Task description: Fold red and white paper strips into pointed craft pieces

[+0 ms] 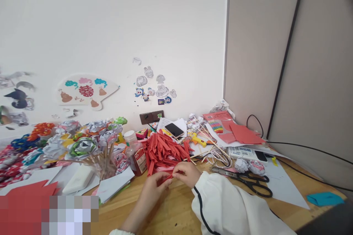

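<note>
Red folded pieces (165,148) heaped; left hand (157,184), right hand (188,174) pinching another strip (175,179), seemingly unfinished; flat sheets (246,134) remain.

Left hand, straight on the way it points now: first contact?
Probably the right hand, its fingers close to those of the left hand; whether they already touch is unclear. The red strips lie beyond, though depth is hard to judge.

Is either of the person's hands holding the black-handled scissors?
No, the scissors lie on the table, while the left hand and right hand hold red paper.
</note>
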`<state>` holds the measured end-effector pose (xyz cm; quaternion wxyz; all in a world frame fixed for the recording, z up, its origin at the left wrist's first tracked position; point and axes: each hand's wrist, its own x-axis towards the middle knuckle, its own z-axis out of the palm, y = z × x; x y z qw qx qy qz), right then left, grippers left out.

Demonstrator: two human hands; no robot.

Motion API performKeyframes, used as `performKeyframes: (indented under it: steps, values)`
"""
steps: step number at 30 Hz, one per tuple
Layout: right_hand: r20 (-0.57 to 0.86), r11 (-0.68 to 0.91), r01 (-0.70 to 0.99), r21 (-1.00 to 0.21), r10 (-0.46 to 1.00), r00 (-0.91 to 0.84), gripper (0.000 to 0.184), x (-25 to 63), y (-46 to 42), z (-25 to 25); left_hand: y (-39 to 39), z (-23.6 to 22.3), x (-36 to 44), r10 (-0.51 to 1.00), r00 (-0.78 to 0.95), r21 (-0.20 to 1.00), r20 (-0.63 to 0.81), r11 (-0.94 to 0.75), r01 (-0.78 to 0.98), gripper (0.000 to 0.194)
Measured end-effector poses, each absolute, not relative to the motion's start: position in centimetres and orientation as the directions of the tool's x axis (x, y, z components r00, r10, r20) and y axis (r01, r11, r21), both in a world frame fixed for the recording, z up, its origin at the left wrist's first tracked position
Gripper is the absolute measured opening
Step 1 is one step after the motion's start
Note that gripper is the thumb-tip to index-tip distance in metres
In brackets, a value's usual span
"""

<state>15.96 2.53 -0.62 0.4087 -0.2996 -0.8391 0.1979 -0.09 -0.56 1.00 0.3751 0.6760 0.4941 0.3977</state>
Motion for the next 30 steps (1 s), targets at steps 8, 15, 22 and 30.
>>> performKeyframes:
  steps: [8,15,22,30]
  values:
    - [0.535,0.660,0.252,-0.707,0.734,-0.419,0.012,16.5,3.4,-0.7,-0.7,0.7,0.0,0.979,0.161,0.894,0.122,-0.178,0.410,0.025]
    - [0.425,0.524,0.136,-0.841,0.795,-0.434,0.025,15.8,2.7,-0.9,-1.4,1.5,0.3,0.950,0.268,0.849,0.160,-0.271,0.454,0.026]
    - [0.383,0.459,0.075,-0.885,0.811,-0.443,0.023,16.1,2.9,-0.6,-1.5,1.6,0.3,0.954,0.251,0.812,0.165,-0.276,0.514,0.025]
    - [0.440,0.561,0.144,-0.816,0.762,-0.476,0.013,17.1,3.4,-0.3,-1.6,2.0,-0.1,0.943,0.240,0.749,0.230,-0.329,0.575,0.021]
